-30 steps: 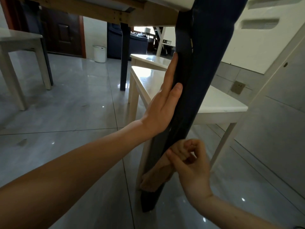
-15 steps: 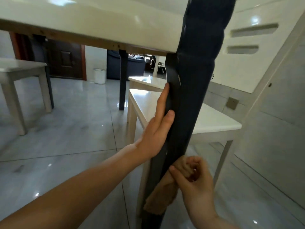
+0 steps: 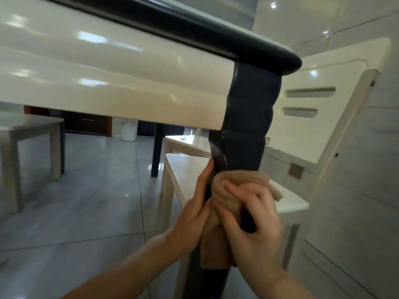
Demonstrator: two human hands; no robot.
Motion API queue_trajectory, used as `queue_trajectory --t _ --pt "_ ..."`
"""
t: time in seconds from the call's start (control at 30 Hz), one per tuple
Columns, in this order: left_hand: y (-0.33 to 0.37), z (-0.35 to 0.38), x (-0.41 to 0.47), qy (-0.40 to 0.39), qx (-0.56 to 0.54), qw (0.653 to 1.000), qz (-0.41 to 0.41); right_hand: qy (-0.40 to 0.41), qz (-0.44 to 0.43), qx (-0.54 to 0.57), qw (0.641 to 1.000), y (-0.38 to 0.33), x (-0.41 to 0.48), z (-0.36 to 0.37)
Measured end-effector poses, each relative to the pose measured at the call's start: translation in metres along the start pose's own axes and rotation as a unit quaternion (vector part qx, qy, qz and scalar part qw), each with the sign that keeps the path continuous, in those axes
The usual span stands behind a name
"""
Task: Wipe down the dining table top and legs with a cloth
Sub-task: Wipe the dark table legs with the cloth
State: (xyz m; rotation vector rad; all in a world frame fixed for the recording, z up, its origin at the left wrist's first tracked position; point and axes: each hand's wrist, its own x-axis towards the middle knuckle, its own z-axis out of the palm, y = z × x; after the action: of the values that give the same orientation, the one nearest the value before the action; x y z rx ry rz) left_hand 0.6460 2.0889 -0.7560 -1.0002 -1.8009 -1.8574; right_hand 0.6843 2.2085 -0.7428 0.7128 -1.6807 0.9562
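Small table point(image 3: 28, 126): pale, far left, standing on the grey tiled floor point(image 3: 86, 201). Bin point(image 3: 129, 132): white, round, far back by a dark door. Table point(image 3: 108, 83): glossy cream apron under a dark rounded top edge, seen from below and close. Far leg point(image 3: 157, 152): dark, upright, beyond the apron. Left hand point(image 3: 194, 214): fingers straight, laid flat against the left side of the near leg, gripping nothing. Near leg point(image 3: 248, 126): dark blue, ribbed at the top, at the table's corner, filling the centre. Cloth point(image 3: 239, 176): beige, bunched, wrapped round the front of the near leg about midway down, one end hanging below the hands. Right hand point(image 3: 252, 219): motion-blurred, fingers curled round the cloth and clenching it against the leg, touching the left hand. Chair point(image 3: 306, 134): cream, two slots in the back, seat just behind the near leg. Socket point(image 3: 296, 170): grey plate on the tiled wall, low, behind the chair.
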Motion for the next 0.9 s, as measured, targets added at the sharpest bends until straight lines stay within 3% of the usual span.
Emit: queue_trajectory --t 0.1,0.2,0.27,0.33,0.47,0.6,0.67,0.8,0.83,0.9 --pt "-0.002 -0.010 0.000 -0.026 0.035 0.999 -0.016 -0.034 0.056 0.018 0.998 0.022 -0.040 -0.009" --pt "-0.003 -0.010 0.003 -0.032 0.029 0.999 -0.019 -0.075 0.277 0.082 0.955 0.033 -0.097 -0.015" --pt "-0.006 -0.010 0.003 -0.029 0.044 0.999 0.007 -0.072 0.344 0.115 0.929 0.029 -0.105 -0.015" --pt "-0.008 -0.010 0.004 -0.026 0.050 0.998 0.014 -0.038 0.328 0.145 0.933 0.020 -0.076 -0.019" --pt "-0.008 -0.008 0.008 -0.023 0.062 0.998 -0.006 0.059 0.219 0.141 0.964 -0.001 0.002 -0.018" --pt "-0.011 -0.010 0.010 -0.040 0.059 0.997 0.008 0.122 0.229 0.125 0.958 -0.001 -0.050 0.016" --pt "-0.010 -0.011 0.010 -0.042 0.053 0.998 0.012 0.147 0.339 0.095 0.924 0.007 -0.119 0.031" --pt "-0.008 -0.012 0.008 -0.058 0.045 0.997 0.019 0.135 0.568 0.036 0.811 0.020 -0.233 0.044" --pt "-0.009 -0.012 0.009 -0.059 0.047 0.997 0.021 0.148 0.590 0.043 0.793 0.019 -0.236 0.045" --pt "-0.010 -0.012 0.009 -0.060 0.052 0.997 0.022 0.189 0.552 0.047 0.811 0.013 -0.212 0.049"
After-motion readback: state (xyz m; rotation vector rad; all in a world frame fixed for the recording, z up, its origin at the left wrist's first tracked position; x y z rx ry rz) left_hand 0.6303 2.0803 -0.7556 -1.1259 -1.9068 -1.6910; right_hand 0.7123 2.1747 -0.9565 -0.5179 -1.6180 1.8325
